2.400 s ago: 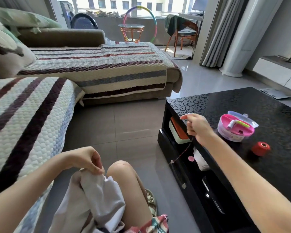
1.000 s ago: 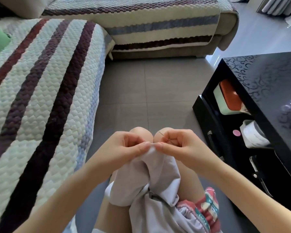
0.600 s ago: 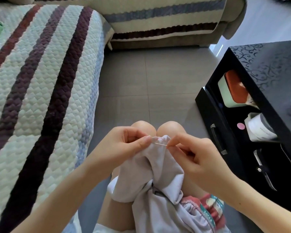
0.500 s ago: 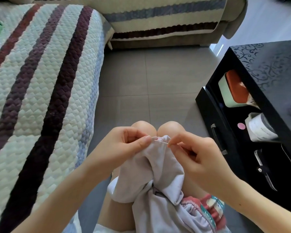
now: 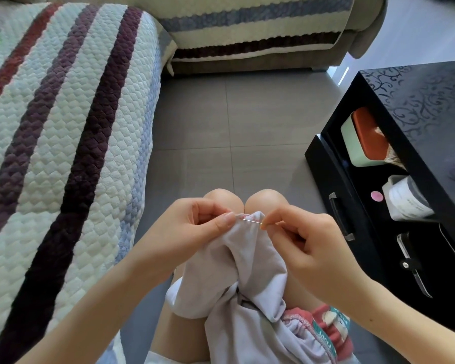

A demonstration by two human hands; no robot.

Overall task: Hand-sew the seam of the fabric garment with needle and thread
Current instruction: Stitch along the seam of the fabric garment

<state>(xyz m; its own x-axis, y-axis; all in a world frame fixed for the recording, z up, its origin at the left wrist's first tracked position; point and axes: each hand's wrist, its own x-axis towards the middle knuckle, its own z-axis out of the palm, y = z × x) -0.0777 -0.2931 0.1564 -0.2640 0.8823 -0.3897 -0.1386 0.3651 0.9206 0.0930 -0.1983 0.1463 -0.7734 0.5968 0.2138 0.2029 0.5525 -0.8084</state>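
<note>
While both hands pinch it, needle (image 5: 252, 221) level, tip leftward into garment (image 5: 250, 261) seam: left hand (image 5: 192, 227), right hand (image 5: 307, 248).

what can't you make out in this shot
- Needle tip, head view: buried in the fabric under the left hand thumb.
- Seam: hidden in folds.
- Thread: too thin to trace.
- Table, head view: top cut off by the right edge.

Pale lilac garment (image 5: 250, 274) bunched over knees; needle (image 5: 252, 221) crosses its top edge.
</note>
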